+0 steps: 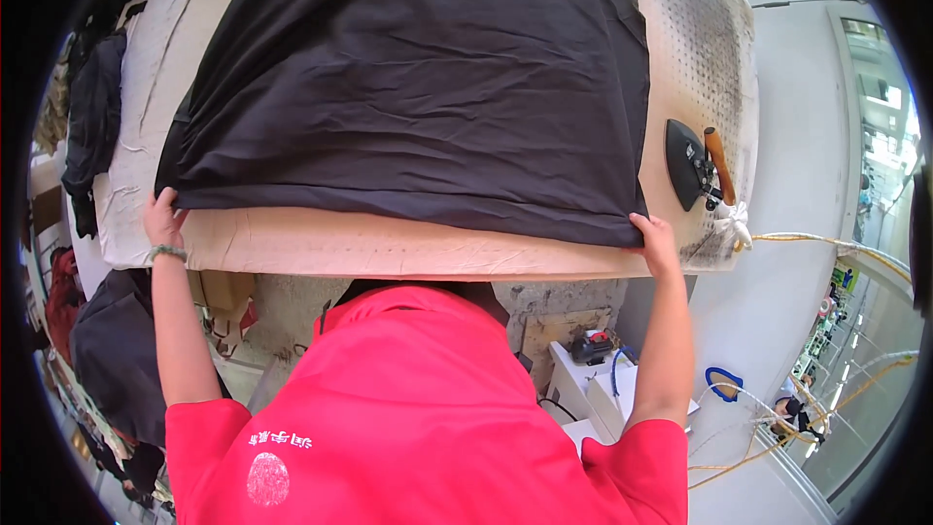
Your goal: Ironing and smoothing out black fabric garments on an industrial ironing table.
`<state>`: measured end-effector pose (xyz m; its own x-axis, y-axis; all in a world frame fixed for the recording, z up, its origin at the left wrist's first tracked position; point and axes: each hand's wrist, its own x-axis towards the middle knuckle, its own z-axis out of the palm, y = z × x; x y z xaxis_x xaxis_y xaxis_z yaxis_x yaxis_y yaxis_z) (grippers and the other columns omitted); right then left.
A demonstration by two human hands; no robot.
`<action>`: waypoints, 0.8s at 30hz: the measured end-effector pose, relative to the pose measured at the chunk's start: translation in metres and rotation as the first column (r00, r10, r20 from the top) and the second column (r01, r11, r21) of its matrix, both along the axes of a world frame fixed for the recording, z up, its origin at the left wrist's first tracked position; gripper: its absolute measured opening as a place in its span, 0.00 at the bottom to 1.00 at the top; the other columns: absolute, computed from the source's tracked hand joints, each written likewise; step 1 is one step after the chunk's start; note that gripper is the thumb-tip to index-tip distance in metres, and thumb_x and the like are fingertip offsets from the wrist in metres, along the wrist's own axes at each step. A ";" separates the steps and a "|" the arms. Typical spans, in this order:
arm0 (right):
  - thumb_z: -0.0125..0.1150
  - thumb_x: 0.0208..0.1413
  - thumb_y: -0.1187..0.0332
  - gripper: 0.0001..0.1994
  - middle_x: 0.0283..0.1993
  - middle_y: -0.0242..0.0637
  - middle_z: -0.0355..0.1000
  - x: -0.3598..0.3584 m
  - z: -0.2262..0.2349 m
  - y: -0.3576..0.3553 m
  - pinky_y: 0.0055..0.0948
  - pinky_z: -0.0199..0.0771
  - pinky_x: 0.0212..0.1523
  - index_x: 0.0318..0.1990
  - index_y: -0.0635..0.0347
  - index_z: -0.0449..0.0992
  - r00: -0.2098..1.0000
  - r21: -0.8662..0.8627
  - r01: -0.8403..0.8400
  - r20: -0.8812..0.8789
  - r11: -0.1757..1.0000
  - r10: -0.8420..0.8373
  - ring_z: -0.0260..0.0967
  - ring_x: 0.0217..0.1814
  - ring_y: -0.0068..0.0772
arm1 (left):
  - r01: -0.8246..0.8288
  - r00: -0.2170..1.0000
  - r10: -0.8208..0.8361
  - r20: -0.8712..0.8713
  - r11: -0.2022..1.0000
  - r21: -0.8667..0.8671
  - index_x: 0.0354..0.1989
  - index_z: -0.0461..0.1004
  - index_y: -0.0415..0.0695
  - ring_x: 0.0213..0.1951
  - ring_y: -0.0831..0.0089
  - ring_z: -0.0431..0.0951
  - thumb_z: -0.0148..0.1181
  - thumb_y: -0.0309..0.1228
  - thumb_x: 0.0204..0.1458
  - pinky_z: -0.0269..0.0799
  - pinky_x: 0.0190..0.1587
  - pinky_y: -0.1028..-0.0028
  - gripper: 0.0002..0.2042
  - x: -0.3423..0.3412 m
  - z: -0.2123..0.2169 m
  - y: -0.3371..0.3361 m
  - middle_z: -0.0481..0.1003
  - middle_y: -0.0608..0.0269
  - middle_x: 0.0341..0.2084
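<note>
A wide black piece of cloth (418,87), wrinkled across its middle, lies spread over a padded ironing table (340,241). Its near edge looks folded into a band and runs along the table's front. My left hand (163,218), with a green band at the wrist, pinches the near left corner. At the near right corner, my right hand (655,241) grips the cloth between thumb and fingers. Both arms are stretched wide apart. To the right of the cloth an iron (686,165) with a wooden handle rests on the table, apart from my right hand.
A yellowish hose or cord (826,241) runs right from the iron. Dark garments (95,122) hang by the table's left edge, with more dark cloth (121,355) below. Under the table at right stands a white machine (583,389). A window (880,126) is at far right.
</note>
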<state>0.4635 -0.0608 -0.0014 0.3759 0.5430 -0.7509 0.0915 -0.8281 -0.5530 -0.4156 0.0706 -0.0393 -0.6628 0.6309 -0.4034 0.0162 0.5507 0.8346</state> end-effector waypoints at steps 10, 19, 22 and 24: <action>0.63 0.64 0.63 0.14 0.43 0.38 0.80 -0.026 0.071 0.006 0.32 0.84 0.34 0.48 0.67 0.78 0.995 0.261 0.073 -0.089 0.963 -0.051 0.79 0.38 0.27 | 0.288 0.922 -0.289 0.258 0.957 0.043 0.52 0.75 0.43 0.44 0.71 0.82 0.65 0.33 0.59 0.80 0.48 0.64 0.15 0.034 0.060 0.008 0.81 0.64 0.45; 0.47 0.71 0.61 0.19 0.58 0.44 0.76 0.006 0.199 -0.050 0.41 0.72 0.62 0.57 0.67 0.74 0.881 0.745 0.473 -0.394 0.471 -0.262 0.73 0.61 0.39 | 0.141 0.387 -0.804 0.452 0.536 0.832 0.63 0.71 0.37 0.62 0.59 0.73 0.47 0.42 0.70 0.65 0.68 0.60 0.22 0.068 0.218 0.011 0.72 0.50 0.62; 0.48 0.70 0.57 0.21 0.59 0.47 0.75 0.023 0.212 -0.122 0.43 0.68 0.65 0.56 0.66 0.75 0.790 0.720 0.605 -0.489 0.341 -0.369 0.72 0.61 0.43 | 0.115 0.364 -0.878 0.311 0.374 0.920 0.65 0.68 0.36 0.62 0.60 0.73 0.45 0.46 0.70 0.64 0.68 0.58 0.26 0.053 0.258 -0.021 0.72 0.51 0.62; 0.48 0.71 0.56 0.21 0.58 0.46 0.75 0.021 0.232 -0.161 0.43 0.71 0.63 0.56 0.66 0.75 0.751 0.719 0.643 -0.523 0.265 -0.404 0.74 0.58 0.43 | 0.052 0.709 -0.647 0.280 0.444 0.895 0.65 0.68 0.37 0.61 0.62 0.74 0.45 0.45 0.71 0.63 0.69 0.60 0.25 -0.064 0.219 -0.056 0.73 0.51 0.61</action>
